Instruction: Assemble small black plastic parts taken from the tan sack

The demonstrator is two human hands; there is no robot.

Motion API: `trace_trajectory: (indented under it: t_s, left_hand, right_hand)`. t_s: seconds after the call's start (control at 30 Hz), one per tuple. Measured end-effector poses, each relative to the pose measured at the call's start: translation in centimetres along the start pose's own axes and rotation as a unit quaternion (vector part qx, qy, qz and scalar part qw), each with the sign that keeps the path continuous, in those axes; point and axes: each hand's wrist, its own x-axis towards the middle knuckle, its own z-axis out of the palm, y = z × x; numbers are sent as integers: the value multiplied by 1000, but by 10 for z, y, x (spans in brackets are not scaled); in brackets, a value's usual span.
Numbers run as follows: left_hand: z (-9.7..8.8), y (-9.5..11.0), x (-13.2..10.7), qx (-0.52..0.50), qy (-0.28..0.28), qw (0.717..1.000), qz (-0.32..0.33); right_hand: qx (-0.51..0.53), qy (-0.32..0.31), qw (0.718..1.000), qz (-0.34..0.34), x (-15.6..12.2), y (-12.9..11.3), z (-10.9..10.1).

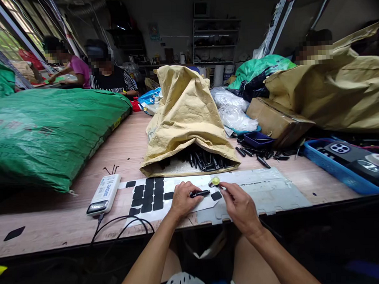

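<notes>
Workbench, near edge. Seated person, bare forearms over the table (pixel 70 222).

Left hand (pixel 182 199): fingers curled around a short black rod (pixel 200 194), held level, its tip pointing right toward the other hand. Firm closed grip.

Right hand (pixel 240 207): thumb and forefinger drawn in close, tips just beside a small yellow-green piece (pixel 214 182) and a single black pad (pixel 216 196). Cannot tell whether the fingers actually pinch the yellow-green piece or only touch it.

Both hands rest over a pale backing sheet (pixel 267 189) lying flat along the near edge. Left part of the sheet carries a block of black pads (pixel 148 195) in rows, some spots bare.

Just beyond the hands: a tan paper sack (pixel 186 113) slumped on its side, mouth toward the person, more black rods (pixel 206 160) spilling out of it.

Left of the sheet: white power bank (pixel 104 194), cable running off the near edge. Further left, a big green sack (pixel 50 127).

Right: blue tray (pixel 319 161), cardboard box (pixel 276 119), small dark tray (pixel 257 139) with loose rods about it.

Far left: two other people seated at work.
</notes>
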Motion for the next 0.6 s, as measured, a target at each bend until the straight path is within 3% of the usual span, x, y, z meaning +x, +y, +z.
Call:
trace_trajectory:
  t_s: [0.13, 0.23, 0.33, 0.6]
  left_hand:
    - [-1, 1, 0, -6, -3, 1000, -4]
    - [-2, 1, 0, -1, -10, 1000, -3]
    - [-1, 0, 0, 9, -4, 1000, -2]
    - [4, -4, -1, -6, 13, 1000, 7]
  right_hand:
    - [-11, 2, 1000, -22, -9, -21, 13]
    - [-32, 20, 998, -42, -14, -26, 22]
    - [-80, -5, 995, -56, -17, -26, 28]
    - [-102, 19, 994, -29, -17, -21, 20]
